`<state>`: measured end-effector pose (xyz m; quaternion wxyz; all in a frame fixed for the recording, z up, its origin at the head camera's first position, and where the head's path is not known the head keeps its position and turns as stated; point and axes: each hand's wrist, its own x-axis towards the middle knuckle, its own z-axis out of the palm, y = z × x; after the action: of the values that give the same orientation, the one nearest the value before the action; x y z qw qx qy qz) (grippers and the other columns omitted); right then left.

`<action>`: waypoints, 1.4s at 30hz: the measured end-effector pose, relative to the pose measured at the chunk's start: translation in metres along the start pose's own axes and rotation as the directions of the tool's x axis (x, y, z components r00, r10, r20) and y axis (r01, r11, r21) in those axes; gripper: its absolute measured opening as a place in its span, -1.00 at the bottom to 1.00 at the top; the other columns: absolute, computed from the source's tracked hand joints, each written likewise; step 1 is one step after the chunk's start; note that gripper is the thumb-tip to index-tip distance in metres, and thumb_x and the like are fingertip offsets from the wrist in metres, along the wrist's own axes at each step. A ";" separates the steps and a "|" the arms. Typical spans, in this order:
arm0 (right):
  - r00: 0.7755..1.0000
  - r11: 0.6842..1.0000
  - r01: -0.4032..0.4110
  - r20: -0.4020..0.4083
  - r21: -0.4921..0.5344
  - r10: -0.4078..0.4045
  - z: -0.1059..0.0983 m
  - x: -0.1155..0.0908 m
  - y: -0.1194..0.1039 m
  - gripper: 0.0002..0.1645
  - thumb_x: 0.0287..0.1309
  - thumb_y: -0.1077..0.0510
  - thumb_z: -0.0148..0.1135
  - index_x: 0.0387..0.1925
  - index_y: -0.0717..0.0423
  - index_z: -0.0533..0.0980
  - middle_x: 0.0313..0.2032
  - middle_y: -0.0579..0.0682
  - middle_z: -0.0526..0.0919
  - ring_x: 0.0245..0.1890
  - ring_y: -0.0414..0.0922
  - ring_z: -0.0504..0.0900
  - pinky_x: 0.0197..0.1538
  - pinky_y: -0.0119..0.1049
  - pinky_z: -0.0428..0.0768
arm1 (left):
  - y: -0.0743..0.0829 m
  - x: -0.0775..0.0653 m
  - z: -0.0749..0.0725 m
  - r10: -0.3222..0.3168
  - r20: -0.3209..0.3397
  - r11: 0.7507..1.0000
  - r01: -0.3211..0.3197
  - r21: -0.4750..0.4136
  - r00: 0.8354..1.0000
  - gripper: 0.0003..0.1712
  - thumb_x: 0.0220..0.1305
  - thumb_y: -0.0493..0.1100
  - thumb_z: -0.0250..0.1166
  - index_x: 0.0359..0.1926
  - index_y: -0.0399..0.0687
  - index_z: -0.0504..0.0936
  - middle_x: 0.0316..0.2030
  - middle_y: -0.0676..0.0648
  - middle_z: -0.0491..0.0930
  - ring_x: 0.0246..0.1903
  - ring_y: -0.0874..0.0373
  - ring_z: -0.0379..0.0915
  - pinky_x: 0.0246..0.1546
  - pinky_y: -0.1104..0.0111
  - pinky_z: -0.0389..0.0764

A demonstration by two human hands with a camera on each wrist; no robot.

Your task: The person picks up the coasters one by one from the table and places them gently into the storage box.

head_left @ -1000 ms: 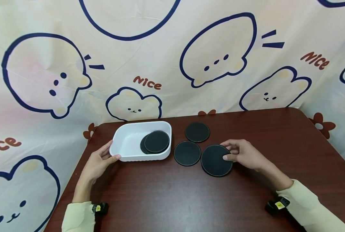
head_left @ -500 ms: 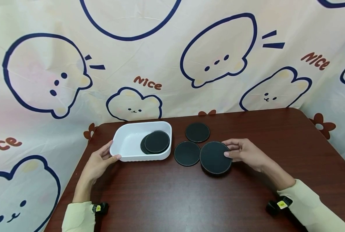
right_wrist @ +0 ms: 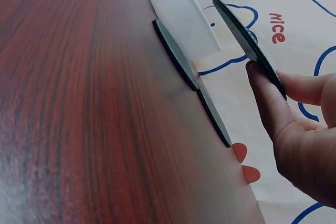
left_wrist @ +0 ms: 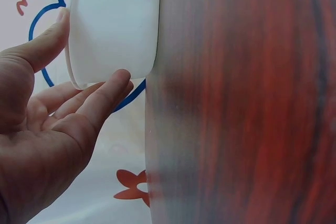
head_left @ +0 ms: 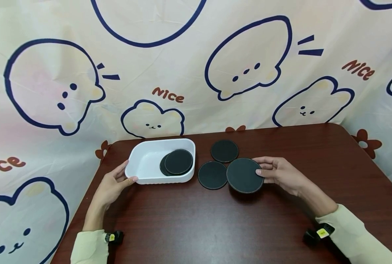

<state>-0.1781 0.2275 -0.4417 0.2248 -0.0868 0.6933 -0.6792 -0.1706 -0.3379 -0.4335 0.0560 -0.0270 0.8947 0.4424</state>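
Observation:
My right hand pinches a round black coaster by its right edge, thumb on one face and fingers on the other. The right wrist view shows this coaster raised above the table and tilted. My left hand holds the left end of a white plastic tray, thumb at the front corner and fingers along the side. In the left wrist view the fingers reach around the tray's end. Inside the tray, at its right end, a coaster overlaps another beneath it.
Two more black coasters lie flat on the brown table, one coaster right of the tray and the other coaster behind it. A patterned cloth hangs along the table's back edge.
My right hand has lifted the coaster off the table and brought it slightly back and left. The left hand and the tray have stayed in place.

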 end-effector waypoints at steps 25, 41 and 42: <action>1.000 0.992 0.029 -0.013 0.126 -0.027 -0.009 0.010 -0.007 -0.25 0.55 0.27 0.23 0.58 0.43 0.19 0.13 -0.17 0.78 0.04 -0.24 0.83 0.12 -0.33 0.78 | -0.001 0.000 -0.001 -0.012 -0.001 1.000 0.012 -0.016 1.000 0.08 0.43 0.00 0.48 0.74 -0.02 0.05 0.60 -0.37 0.24 0.49 -0.28 0.40 0.27 0.12 0.54; 0.999 0.978 0.032 -0.001 0.204 -0.032 0.000 0.033 -0.015 -0.27 0.58 0.26 0.19 0.60 0.35 0.17 0.15 -0.13 0.76 0.06 -0.23 0.82 0.16 -0.33 0.77 | 0.001 -0.001 -0.002 -0.010 0.001 1.000 0.010 -0.028 1.000 0.11 0.41 0.04 0.50 0.73 -0.07 0.06 0.57 -0.39 0.31 0.47 -0.28 0.44 0.14 0.50 0.69; 0.999 0.978 0.036 0.003 0.207 -0.037 0.001 0.034 -0.016 -0.27 0.58 0.26 0.19 0.60 0.35 0.18 0.15 -0.12 0.76 0.05 -0.24 0.82 0.16 -0.33 0.77 | 0.001 -0.001 -0.002 -0.014 0.002 1.000 0.014 -0.024 1.000 0.10 0.41 0.04 0.50 0.73 -0.07 0.06 0.57 -0.39 0.31 0.47 -0.29 0.44 0.16 0.46 0.70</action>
<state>-0.2111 0.2115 -0.4327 0.2223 -0.0778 0.6165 -0.7513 -0.1697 -0.3385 -0.4312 0.0593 -0.0335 0.8891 0.4527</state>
